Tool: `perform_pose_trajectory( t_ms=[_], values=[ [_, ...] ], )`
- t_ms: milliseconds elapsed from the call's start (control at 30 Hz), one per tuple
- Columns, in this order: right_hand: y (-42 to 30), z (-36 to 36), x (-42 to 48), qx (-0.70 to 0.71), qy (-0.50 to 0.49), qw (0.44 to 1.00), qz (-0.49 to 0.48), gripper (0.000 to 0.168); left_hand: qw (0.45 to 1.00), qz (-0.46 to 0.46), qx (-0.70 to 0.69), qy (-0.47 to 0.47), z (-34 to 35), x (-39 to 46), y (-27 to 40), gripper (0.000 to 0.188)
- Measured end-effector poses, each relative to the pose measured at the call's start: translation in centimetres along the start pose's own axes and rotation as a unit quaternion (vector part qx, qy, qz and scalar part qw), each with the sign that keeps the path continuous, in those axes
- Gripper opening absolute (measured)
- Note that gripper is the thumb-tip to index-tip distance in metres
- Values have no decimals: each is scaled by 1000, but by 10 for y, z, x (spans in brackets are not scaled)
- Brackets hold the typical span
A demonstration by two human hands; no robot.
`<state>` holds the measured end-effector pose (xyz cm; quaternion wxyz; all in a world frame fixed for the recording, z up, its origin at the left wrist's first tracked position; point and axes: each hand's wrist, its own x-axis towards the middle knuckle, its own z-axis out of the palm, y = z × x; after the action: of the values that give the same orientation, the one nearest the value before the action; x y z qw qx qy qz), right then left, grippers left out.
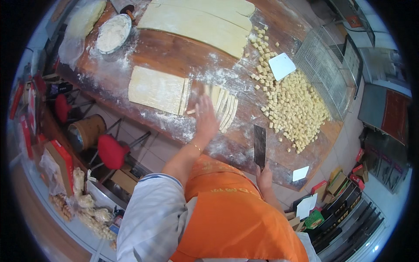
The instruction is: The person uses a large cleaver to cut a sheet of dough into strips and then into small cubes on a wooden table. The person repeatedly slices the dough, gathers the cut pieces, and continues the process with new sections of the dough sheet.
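My left hand (207,114), blurred, lies over the left side of a group of cut dough strips (226,106), its fingers stretched away from me. Left of it is a flat dough slab (156,90) with narrow strips cut along its right edge. My right hand (264,175) grips a cleaver-like knife (260,145) by its handle, the broad dark blade pointing away from me over the table. Many small dough cubes (298,104) are heaped to the right, with a white dough scraper (282,66) on their far part.
The floured wooden table (163,49) bears a large dough sheet (199,24), a bowl of flour (114,33) and bagged dough (83,23). A wire basket (327,68) stands at the right edge. Another white scraper (300,173) lies at the near right corner. Red stools (111,151) stand below.
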<state>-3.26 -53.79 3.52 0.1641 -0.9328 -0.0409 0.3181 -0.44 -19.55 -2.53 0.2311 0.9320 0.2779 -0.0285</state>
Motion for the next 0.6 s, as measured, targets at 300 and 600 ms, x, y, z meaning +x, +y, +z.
perform_pose_trajectory(
  t_ms=[300,600],
  values=[
    [-4,0,-2,-16,-4,1000,25,30,992,-117,30,47,-5,25,-26,82],
    [-3,1,-3,10,-2,1000,18,30,996,-82,-23,15,-10,42,-27,67]
  ],
)
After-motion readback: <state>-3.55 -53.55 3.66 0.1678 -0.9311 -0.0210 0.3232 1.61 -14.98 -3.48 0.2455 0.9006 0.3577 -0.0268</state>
